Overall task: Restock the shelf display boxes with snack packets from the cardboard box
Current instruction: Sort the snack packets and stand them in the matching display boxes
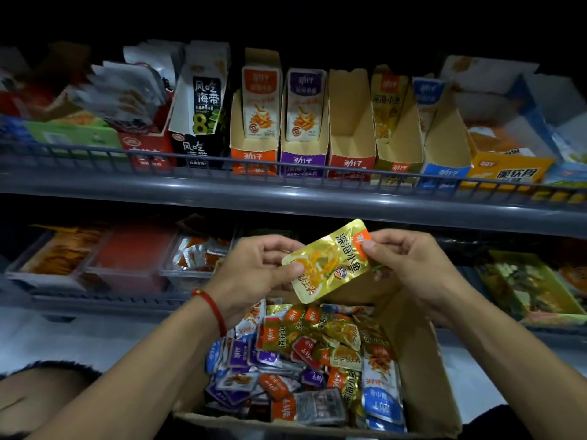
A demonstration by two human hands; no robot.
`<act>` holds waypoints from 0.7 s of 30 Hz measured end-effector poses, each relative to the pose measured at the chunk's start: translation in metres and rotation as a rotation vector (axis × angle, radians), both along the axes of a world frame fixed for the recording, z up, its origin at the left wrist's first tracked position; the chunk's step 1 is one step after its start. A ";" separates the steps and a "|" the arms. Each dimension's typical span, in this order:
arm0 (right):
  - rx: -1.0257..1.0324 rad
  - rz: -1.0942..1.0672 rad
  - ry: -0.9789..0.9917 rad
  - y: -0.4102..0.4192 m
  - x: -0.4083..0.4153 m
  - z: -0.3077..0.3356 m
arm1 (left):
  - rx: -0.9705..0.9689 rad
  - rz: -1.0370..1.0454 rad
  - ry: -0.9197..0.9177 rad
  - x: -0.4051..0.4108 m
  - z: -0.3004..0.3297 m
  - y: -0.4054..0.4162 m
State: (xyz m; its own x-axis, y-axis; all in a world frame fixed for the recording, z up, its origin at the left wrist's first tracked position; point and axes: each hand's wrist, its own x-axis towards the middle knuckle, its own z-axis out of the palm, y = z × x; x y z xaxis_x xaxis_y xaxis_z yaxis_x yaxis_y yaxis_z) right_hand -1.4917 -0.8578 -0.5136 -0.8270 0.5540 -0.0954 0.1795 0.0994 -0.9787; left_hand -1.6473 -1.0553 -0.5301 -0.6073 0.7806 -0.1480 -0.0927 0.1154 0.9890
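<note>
Dim store shelving fills my view, two grey tiers with a wire rail along the upper one. My left hand pinches the lower end of a gold snack packet, thumb on its face, and my right hand pinches the orange top corner; the packet hangs tilted between them, above the cardboard box and below the upper shelf. A red string bracelet circles my left wrist.

Beneath the hands, the cardboard box holds a loose heap of packets: gold, orange, purple, blue and one silvery.

On the upper shelf stands a row of open-fronted display boxes. The orange box holds an upright orange-topped packet, the purple box a purple-topped one. The red box beside it shows only its bare cardboard inside. The gold box has a gold packet at the back, and the blue box a blue one.

Left of these a black seaweed carton stands full. On the lower shelf, clear trays hold red and orange snacks.
</note>
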 end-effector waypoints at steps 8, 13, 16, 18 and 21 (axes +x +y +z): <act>0.544 -0.161 0.148 0.046 -0.002 0.081 | 0.083 0.171 0.279 -0.002 0.012 0.009; 0.938 -0.401 0.238 0.117 -0.030 0.143 | -0.005 0.305 0.565 -0.015 0.009 0.016; 1.070 -0.413 0.129 0.139 -0.057 0.153 | -0.065 0.410 0.824 -0.029 0.016 0.017; 1.168 -0.385 0.066 0.145 -0.075 0.152 | -0.104 0.451 0.983 -0.040 0.021 0.018; 1.265 -0.289 -0.026 0.154 -0.098 0.146 | -0.120 0.480 1.068 -0.047 0.026 0.023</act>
State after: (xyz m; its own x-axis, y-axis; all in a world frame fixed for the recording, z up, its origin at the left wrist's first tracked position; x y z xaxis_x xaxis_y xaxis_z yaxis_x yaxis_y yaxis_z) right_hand -1.5896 -0.7039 -0.3678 -0.6690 0.4281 0.6076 0.3672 0.9011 -0.2307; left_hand -1.6946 -1.0322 -0.5036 -0.6955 0.4539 0.5571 0.7173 0.3919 0.5762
